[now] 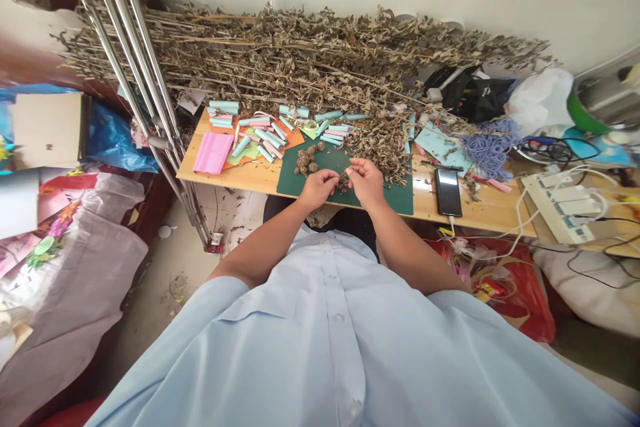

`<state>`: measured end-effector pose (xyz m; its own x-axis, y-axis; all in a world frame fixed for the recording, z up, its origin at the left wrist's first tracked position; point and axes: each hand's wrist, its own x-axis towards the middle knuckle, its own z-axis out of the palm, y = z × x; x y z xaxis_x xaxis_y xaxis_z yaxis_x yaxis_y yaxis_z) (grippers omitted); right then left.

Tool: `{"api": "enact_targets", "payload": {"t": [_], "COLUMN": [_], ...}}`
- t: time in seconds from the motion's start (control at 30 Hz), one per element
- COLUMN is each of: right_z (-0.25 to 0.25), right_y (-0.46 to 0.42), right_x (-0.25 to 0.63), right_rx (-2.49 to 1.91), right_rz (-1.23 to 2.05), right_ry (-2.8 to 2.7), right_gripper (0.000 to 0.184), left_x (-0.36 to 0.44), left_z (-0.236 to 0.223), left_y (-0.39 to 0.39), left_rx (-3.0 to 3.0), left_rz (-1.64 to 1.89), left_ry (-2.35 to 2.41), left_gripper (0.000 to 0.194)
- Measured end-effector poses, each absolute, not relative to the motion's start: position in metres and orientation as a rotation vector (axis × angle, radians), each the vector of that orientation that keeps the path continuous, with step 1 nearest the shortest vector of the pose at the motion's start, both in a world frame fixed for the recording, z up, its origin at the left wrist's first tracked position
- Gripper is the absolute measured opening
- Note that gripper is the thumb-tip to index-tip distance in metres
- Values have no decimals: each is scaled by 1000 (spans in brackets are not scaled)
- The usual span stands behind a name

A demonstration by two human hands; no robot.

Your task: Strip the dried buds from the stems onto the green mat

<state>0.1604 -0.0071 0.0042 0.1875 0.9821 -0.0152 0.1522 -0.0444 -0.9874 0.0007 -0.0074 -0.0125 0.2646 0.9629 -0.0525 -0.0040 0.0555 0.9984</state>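
Observation:
My left hand [320, 188] and my right hand [367, 181] meet over the front of a dark green cutting mat [289, 177]. Thumb and fingers are pinched together on both hands, with a small clump of dried leaves [344, 181] between them. Finer detail of the clump is too small to make out. Just beyond my left hand sit several round brown balls of crumpled dried leaves [306, 159]. A loose heap of dried leaves [383, 147] covers the mat's right side, past my right hand.
Bundles of dried stalks [300, 53] lie along the back. Left are blue and pink paper rolls [257, 137] and a pink paper stack [213, 153]. A phone [448, 191], purple cord [493, 145] and power strip [557, 205] lie right. Metal poles [135, 60] stand left.

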Motion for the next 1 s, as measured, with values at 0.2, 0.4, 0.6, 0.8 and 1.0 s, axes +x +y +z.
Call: {"api": "enact_targets", "payload": {"t": [0.2,0.4,0.6,0.8,1.0], "right_z": [2,3,2,4,9], "right_y": [-8,-8,-8,-8,-14], "right_x": [159,158,158,154,151], "right_rx": [-1435,-1457,-1442,-1416,-1397], "right_rz": [1027,1014,1022,1032,1093], "right_ry": [-1139,-1140,-1136,-1168,-1220], "right_gripper": [38,38,37,37,44], "left_x": [3,5,2,1,0], "left_z": [-10,-11,-15,-9,-7], "left_y": [-10,-10,-8,-7,-8], "left_rx": [1208,1225,1186,1256,1237], "left_rz": [1039,1114,1067,994,995], "left_ry": [1062,1038,1020,1029,1037], "left_gripper": [23,34,33,22,24]}}
